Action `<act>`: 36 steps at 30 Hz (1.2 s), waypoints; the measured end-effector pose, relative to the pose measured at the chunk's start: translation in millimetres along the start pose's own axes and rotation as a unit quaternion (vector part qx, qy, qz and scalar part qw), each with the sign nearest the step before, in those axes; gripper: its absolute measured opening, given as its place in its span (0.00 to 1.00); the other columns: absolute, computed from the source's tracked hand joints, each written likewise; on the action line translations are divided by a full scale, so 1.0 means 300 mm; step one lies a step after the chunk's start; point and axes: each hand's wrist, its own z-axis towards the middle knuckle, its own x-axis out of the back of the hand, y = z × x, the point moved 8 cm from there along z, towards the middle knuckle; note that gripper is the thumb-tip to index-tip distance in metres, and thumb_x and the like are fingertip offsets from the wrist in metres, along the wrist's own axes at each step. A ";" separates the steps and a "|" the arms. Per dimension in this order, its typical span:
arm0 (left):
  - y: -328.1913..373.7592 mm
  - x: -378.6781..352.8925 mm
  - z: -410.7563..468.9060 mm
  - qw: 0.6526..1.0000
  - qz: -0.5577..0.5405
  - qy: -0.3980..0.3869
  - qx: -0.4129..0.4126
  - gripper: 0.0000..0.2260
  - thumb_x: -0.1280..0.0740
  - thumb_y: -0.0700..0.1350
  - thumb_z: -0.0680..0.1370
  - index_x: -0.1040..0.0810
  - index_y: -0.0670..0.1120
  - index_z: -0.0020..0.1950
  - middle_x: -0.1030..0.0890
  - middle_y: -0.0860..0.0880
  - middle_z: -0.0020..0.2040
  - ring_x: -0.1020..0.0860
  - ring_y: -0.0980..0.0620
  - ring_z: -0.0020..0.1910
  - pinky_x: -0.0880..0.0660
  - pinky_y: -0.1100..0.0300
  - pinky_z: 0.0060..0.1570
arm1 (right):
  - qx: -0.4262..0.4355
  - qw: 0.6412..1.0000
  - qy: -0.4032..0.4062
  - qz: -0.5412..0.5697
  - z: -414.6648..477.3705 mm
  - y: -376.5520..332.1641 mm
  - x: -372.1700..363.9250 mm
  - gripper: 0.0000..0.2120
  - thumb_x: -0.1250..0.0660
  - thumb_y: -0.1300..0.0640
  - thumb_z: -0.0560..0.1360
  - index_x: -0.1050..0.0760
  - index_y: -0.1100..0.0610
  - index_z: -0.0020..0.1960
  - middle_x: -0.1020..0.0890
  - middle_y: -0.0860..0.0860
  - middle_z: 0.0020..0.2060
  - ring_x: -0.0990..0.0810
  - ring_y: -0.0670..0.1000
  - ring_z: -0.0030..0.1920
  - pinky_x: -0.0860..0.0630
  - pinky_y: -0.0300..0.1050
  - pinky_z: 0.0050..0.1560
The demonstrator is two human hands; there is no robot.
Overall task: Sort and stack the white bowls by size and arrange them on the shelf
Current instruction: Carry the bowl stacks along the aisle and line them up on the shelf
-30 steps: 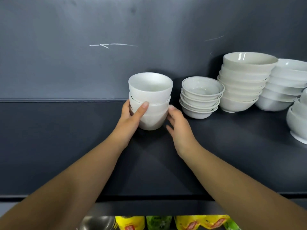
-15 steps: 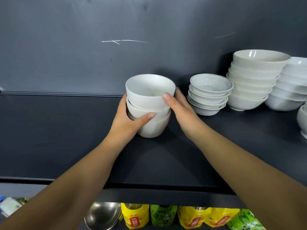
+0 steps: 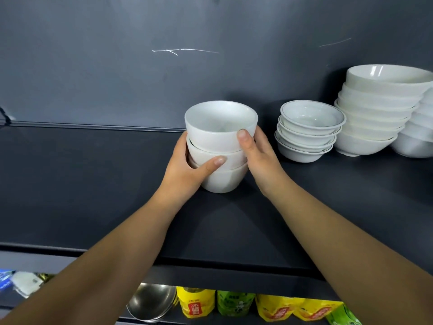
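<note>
**Gripping the deep-bowl stack with both hands on the dark shelf**

At 8 o'clock of the view, below the shelf (image 3: 93,184), lie blurred blue and white wrappers (image 3: 21,281). Toward 6 o'clock, on the level underneath, a steel bowl (image 3: 152,301) sits just beside a yellow packet (image 3: 195,303), a green packet (image 3: 234,303) and more yellow pouches (image 3: 293,308). The dark back wall (image 3: 93,66) carries a pale scratch (image 3: 185,51) at 12 o'clock from the held bowls.

The crowding is on the 3 o'clock side. A shallow rimmed stack (image 3: 307,132) stands near the right hand but apart from it. Close at its 2 o'clock is a taller, leaning large-bowl stack (image 3: 375,109); whether those two touch I cannot tell. Another white stack (image 3: 417,141) is cut by the frame edge.

The deep-bowl stack (image 3: 210,137) is at the centre of the shelf, upright, its base seeming to rest on the surface, with the back wall at its 12 o'clock. It is three plain white bowls nested, the bottom one faceted low on its wall. The left hand (image 3: 185,170) curls round its 9 o'clock side, thumb (image 3: 214,161) laid across the middle bowl. The right hand (image 3: 260,158) wraps the 3 o'clock side, thumb (image 3: 243,137) pressed on the top bowl.
</note>
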 end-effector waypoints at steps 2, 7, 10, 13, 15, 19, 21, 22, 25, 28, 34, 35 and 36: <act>-0.013 -0.005 -0.001 1.000 -0.013 -0.004 0.012 0.38 0.26 0.55 0.61 0.35 0.48 0.68 0.24 0.53 0.62 0.25 0.59 0.60 0.27 0.64 0.54 | 0.006 1.000 0.003 0.020 -0.001 0.001 -0.009 0.23 0.36 0.43 0.68 0.31 0.50 0.61 0.22 0.41 0.54 0.23 0.36 0.53 0.27 0.32 0.53; -0.051 -0.023 -0.012 0.995 -0.077 -0.024 0.063 0.50 0.24 0.68 0.53 0.42 0.56 0.70 0.30 0.61 0.66 0.30 0.64 0.64 0.30 0.66 0.59 | -0.013 0.998 0.005 0.063 -0.012 0.012 -0.024 0.43 0.39 0.26 0.63 0.33 0.55 0.68 0.26 0.51 0.65 0.29 0.48 0.66 0.36 0.53 0.69; -0.053 -0.030 -0.011 0.993 -0.089 -0.024 0.069 0.51 0.25 0.68 0.52 0.43 0.57 0.70 0.30 0.62 0.65 0.29 0.66 0.63 0.29 0.68 0.57 | -0.027 0.997 -0.020 0.071 -0.016 0.036 -0.038 0.48 0.36 0.25 0.59 0.35 0.55 0.69 0.26 0.52 0.65 0.29 0.49 0.66 0.36 0.54 0.69; -0.041 -0.032 -0.014 0.995 -0.078 -0.014 0.065 0.47 0.24 0.66 0.54 0.41 0.57 0.67 0.29 0.62 0.63 0.27 0.69 0.59 0.28 0.72 0.51 | -0.015 0.997 -0.029 0.070 -0.005 0.042 -0.036 0.51 0.32 0.26 0.56 0.36 0.56 0.68 0.25 0.52 0.63 0.27 0.49 0.64 0.32 0.51 0.67; -0.030 -0.030 -0.019 0.996 -0.064 -0.007 0.062 0.41 0.26 0.61 0.59 0.41 0.56 0.66 0.29 0.62 0.62 0.27 0.71 0.56 0.29 0.74 0.50 | -0.012 0.996 -0.045 0.072 0.004 0.044 -0.041 0.52 0.31 0.26 0.54 0.36 0.55 0.68 0.25 0.51 0.63 0.26 0.49 0.63 0.31 0.51 0.66; 0.012 -0.007 -0.076 0.997 -0.058 0.037 0.044 0.40 0.25 0.63 0.60 0.39 0.54 0.66 0.27 0.57 0.63 0.26 0.64 0.61 0.28 0.69 0.54 | -0.016 0.993 -0.087 0.082 -0.020 0.040 -0.082 0.52 0.30 0.26 0.51 0.35 0.54 0.67 0.24 0.51 0.62 0.26 0.49 0.62 0.31 0.52 0.66; 0.035 0.024 -0.140 0.995 -0.064 0.068 0.033 0.40 0.26 0.65 0.60 0.36 0.51 0.66 0.25 0.54 0.63 0.26 0.58 0.62 0.28 0.65 0.56 | -0.021 0.990 -0.107 0.094 -0.051 0.031 -0.128 0.50 0.29 0.27 0.50 0.33 0.53 0.64 0.23 0.50 0.59 0.24 0.48 0.60 0.29 0.49 0.64; 0.052 0.047 -0.178 0.994 -0.069 0.086 0.024 0.40 0.26 0.65 0.61 0.36 0.50 0.67 0.24 0.53 0.62 0.25 0.56 0.62 0.28 0.63 0.56 | -0.022 0.987 -0.121 0.099 -0.068 0.021 -0.161 0.48 0.28 0.27 0.50 0.32 0.51 0.62 0.22 0.49 0.57 0.23 0.47 0.59 0.28 0.46 0.61; 0.115 0.139 -0.290 0.987 -0.079 0.140 0.017 0.42 0.26 0.64 0.62 0.36 0.45 0.68 0.22 0.50 0.61 0.24 0.53 0.61 0.27 0.62 0.55 | -0.016 0.979 -0.174 0.107 -0.123 -0.020 -0.293 0.38 0.25 0.35 0.53 0.31 0.48 0.58 0.20 0.45 0.53 0.21 0.43 0.54 0.26 0.40 0.54; 0.210 0.280 -0.409 0.981 -0.054 0.187 -0.004 0.42 0.25 0.62 0.63 0.35 0.43 0.68 0.23 0.46 0.62 0.24 0.48 0.62 0.26 0.56 0.57 | -0.002 0.968 -0.209 0.141 -0.186 -0.073 -0.463 0.29 0.31 0.42 0.56 0.31 0.47 0.55 0.20 0.43 0.50 0.20 0.40 0.50 0.25 0.37 0.51; 0.404 0.638 -0.731 0.958 -0.023 0.285 -0.027 0.44 0.24 0.60 0.62 0.35 0.40 0.69 0.25 0.38 0.64 0.27 0.39 0.64 0.29 0.43 0.62 | 0.011 0.931 -0.303 0.204 -0.373 -0.225 -0.923 0.22 0.30 0.47 0.60 0.30 0.48 0.52 0.20 0.42 0.47 0.20 0.37 0.44 0.22 0.35 0.45; 0.439 0.707 -0.804 0.954 -0.012 0.299 -0.029 0.43 0.24 0.60 0.62 0.35 0.40 0.70 0.25 0.39 0.64 0.27 0.40 0.64 0.30 0.43 0.63 | 0.013 0.925 -0.316 0.213 -0.420 -0.242 -1.019 0.24 0.30 0.45 0.59 0.30 0.48 0.52 0.20 0.42 0.47 0.20 0.37 0.44 0.23 0.35 0.45; 0.470 0.770 -0.876 0.949 0.001 0.313 -0.031 0.43 0.24 0.60 0.63 0.35 0.40 0.70 0.25 0.39 0.64 0.27 0.40 0.64 0.30 0.43 0.63 | 0.016 0.919 -0.328 0.217 -0.467 -0.257 -1.108 0.25 0.31 0.42 0.57 0.30 0.49 0.52 0.20 0.42 0.46 0.20 0.37 0.44 0.23 0.34 0.44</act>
